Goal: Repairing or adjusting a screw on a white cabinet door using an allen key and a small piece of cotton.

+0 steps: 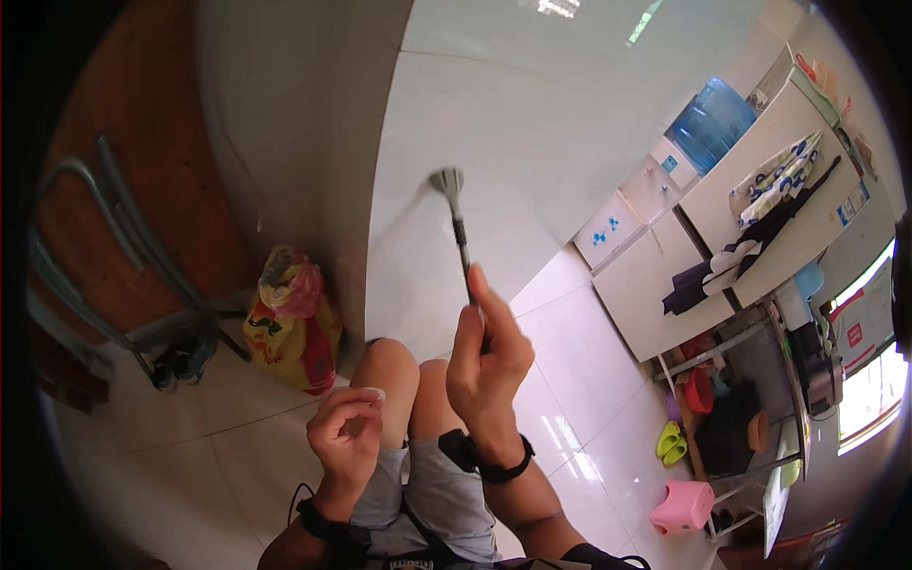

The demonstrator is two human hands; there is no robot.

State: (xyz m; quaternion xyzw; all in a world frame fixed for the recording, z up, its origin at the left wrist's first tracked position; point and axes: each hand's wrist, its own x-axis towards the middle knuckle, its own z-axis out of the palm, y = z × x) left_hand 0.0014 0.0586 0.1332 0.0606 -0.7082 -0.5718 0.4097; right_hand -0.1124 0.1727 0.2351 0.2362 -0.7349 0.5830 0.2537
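Observation:
My right hand point(489, 359) is closed round the slim dark handle of a scraper point(456, 204). The tool points away from me, and its grey, fan-shaped head meets the smooth pale tiled wall point(503, 123) or lies very close to it. Lower and to the left, my left hand point(347, 429) hovers near my left knee with thumb and fingers curled together. A small whitish piece point(379, 394) shows at its fingertips, too small to name.
A yellow and red bag point(290, 332) stands on the left floor beside metal chair legs point(157, 228) and dark shoes point(180, 363). To the right are a white refrigerator point(655, 275), a water dispenser with a blue bottle point(712, 123), green clogs point(671, 443) and a pink stool point(682, 506).

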